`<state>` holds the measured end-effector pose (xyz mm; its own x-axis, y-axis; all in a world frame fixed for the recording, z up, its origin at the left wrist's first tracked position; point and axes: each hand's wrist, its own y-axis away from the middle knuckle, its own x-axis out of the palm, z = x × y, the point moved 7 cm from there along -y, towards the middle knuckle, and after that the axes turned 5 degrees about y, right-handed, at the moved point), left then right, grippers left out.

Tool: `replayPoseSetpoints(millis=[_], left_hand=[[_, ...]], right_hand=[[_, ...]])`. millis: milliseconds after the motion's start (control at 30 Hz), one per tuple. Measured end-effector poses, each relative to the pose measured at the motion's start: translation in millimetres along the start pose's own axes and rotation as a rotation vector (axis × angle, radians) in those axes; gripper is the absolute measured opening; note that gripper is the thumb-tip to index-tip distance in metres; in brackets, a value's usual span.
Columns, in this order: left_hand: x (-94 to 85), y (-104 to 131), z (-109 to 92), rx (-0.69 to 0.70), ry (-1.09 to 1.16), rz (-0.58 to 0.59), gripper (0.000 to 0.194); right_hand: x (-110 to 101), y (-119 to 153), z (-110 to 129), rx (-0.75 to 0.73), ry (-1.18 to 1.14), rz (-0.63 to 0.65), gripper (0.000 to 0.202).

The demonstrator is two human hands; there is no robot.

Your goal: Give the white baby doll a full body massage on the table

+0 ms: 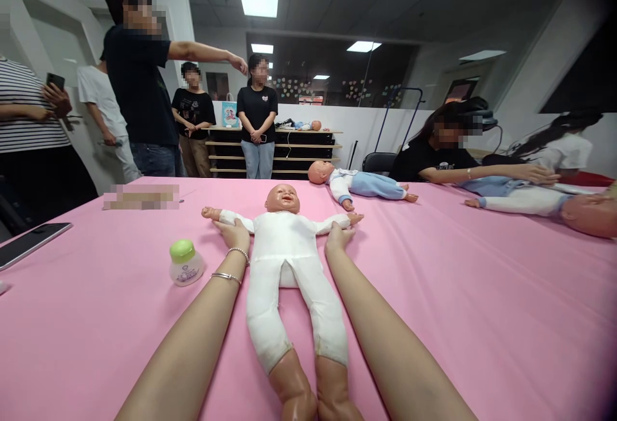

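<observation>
A baby doll (288, 238) in a white bodysuit lies face up on a pink tabletop (443, 279), directly between the person's two hands. Its head points to the far edge, its legs towards the near side, and its arms are stretched out sideways. The left hand (234, 236) is curled around the doll's forearm nearer the tabletop's left edge; the right hand (340, 238) is curled around the other forearm. Fingers are partly hidden beneath both. Just left of the left wrist stands a green-lidded jar (186, 263). A doll in blue trousers (364, 184) lies near the far edge.
</observation>
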<state>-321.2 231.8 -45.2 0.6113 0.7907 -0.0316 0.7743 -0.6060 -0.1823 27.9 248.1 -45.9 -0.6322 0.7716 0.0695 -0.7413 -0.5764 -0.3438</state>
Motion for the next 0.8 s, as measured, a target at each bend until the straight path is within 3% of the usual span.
replayPoseSetpoints(millis=[267, 400, 600, 800], left_hand=[[-19.2, 0.8, -3.2, -0.015, -0.055, -0.208, 0.078], [-22.0, 1.9, -9.3, 0.044, -0.096, -0.193, 0.076], [-28.8, 4.7, -10.5, -0.037, -0.157, -0.226, 0.073], [-37.3, 23.5, -25.7, 0.093, -0.312, -0.146, 0.060]], right_hand=[[-24.6, -8.7, 15.1, 0.009, -0.008, -0.050, 0.034], [-33.0, -10.3, 15.6, 0.023, -0.028, -0.079, 0.036], [-39.3, -13.5, 10.6, 0.049, -0.060, -0.113, 0.034], [-41.8, -14.4, 9.5, 0.081, -0.106, -0.136, 0.033]])
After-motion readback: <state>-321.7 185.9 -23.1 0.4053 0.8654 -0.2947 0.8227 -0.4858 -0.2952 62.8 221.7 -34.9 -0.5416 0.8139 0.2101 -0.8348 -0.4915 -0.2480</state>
